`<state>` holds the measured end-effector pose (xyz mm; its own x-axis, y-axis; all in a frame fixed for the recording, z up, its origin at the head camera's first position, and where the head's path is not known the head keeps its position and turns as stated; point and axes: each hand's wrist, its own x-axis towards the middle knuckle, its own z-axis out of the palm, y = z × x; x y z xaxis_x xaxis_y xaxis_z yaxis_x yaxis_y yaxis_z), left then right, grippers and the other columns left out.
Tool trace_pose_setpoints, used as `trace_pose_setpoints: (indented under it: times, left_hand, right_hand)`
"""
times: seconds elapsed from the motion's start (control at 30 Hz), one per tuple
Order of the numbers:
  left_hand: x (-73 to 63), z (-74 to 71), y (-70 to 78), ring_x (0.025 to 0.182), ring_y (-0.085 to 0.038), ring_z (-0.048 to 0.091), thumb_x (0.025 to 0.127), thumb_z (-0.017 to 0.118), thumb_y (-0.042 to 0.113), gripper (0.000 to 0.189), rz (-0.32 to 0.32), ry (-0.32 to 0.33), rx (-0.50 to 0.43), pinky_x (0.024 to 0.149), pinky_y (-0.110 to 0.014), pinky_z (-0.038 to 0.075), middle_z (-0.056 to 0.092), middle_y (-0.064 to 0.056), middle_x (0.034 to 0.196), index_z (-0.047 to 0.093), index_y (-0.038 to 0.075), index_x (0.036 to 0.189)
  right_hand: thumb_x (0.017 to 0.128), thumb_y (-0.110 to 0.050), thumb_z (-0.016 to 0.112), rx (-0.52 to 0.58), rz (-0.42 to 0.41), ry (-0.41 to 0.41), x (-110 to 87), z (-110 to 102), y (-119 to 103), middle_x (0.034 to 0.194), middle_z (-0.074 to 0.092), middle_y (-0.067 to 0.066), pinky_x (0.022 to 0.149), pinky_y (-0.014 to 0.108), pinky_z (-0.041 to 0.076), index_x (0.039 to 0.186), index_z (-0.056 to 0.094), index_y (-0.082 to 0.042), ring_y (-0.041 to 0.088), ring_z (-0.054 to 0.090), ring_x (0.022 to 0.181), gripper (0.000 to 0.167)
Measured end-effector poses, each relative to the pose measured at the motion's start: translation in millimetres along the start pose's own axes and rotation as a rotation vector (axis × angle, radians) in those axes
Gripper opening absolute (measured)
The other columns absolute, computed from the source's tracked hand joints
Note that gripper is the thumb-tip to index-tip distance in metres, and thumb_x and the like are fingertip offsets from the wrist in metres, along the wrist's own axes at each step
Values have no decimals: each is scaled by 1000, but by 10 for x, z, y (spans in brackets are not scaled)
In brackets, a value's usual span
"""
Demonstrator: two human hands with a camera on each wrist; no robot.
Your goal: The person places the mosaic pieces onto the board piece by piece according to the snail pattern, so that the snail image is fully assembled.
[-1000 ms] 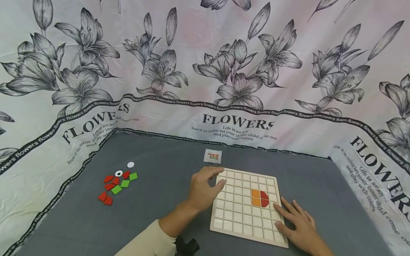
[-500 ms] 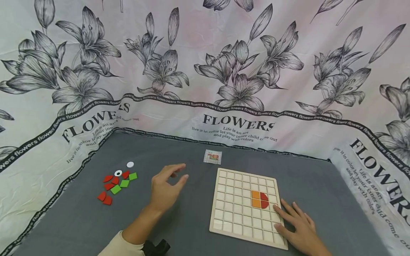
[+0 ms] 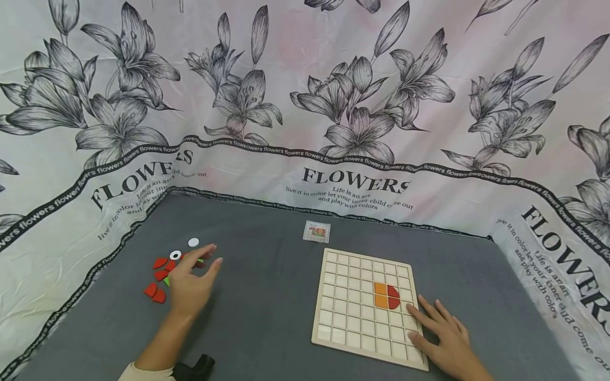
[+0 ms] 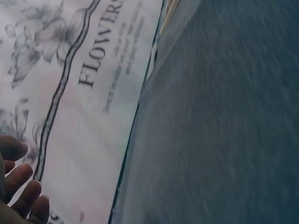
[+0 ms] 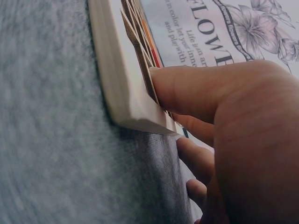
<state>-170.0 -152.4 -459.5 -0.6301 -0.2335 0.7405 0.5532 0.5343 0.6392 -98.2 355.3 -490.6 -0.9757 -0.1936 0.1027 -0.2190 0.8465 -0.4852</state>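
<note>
My left hand (image 3: 191, 283) hovers over the loose pieces at the left, thumb and fingers apart with nothing between them. Beneath and beside it lie red curved pieces (image 3: 154, 292), a white ring with a black centre (image 3: 175, 255) and a white disc (image 3: 193, 242); the green squares are mostly hidden by the hand. A wooden grid board (image 3: 340, 307) lies at the right, bearing orange pieces (image 3: 380, 295) and red quarter-round pieces (image 3: 393, 297). My right hand (image 3: 443, 333) rests on the board's right edge, thumb and fingertip touching it, as the right wrist view also shows.
A small picture card (image 3: 316, 232) lies behind the board on the grey tabletop (image 3: 257, 317). Flower-printed cloth (image 3: 267, 174) rises at the back and both sides.
My left hand has moved left from the board's upper left corner to the loose pieces, its fingers still apart. My right hand and the board have stayed in place.
</note>
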Motion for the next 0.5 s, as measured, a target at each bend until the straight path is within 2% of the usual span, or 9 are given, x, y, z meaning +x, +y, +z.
trace_pose_setpoints:
  times: [0.13, 0.3, 0.4, 0.47, 0.5]
  left_hand:
    - [-63, -180, -157, 75, -7, 58, 72, 77, -9, 34, -90, 75, 45, 67, -17, 44, 70, -13, 92, 72, 0, 105]
    - [-150, -451, -425, 72, 0, 57, 76, 74, -8, 31, -194, 182, 79, 64, -12, 42, 70, -14, 91, 73, 1, 106]
    - [-155, -611, -468, 75, 3, 56, 78, 73, -8, 30, -292, 208, 158, 64, -11, 41, 69, -16, 93, 72, -1, 108]
    - [-169, -697, -503, 75, 7, 53, 81, 72, -5, 29, -369, 200, 227, 64, -10, 39, 69, -15, 96, 71, 0, 109]
    - [-172, -731, -475, 75, 9, 50, 83, 70, -3, 29, -427, 179, 282, 64, -11, 39, 68, -17, 98, 70, 0, 111]
  right_hand:
    - [93, -35, 64, 1, 14, -10, 8, -7, -4, 149, 35, 21, 91, 72, 11, 139, 54, -11, 52, 20, 133, 53]
    - [93, -35, 63, -3, 24, -19, 10, -7, -9, 148, 35, 22, 91, 71, 12, 139, 54, -10, 52, 20, 133, 53]
    - [94, -35, 62, -3, 30, -24, 8, 1, -2, 149, 34, 21, 91, 71, 11, 140, 53, -10, 51, 19, 134, 53]
    - [94, -35, 62, 3, 31, -28, 12, 6, 4, 150, 33, 20, 91, 71, 11, 140, 52, -10, 51, 18, 135, 53]
    - [94, -35, 62, 4, 30, -29, 13, 9, 10, 151, 32, 19, 91, 72, 11, 140, 52, -11, 50, 18, 135, 53]
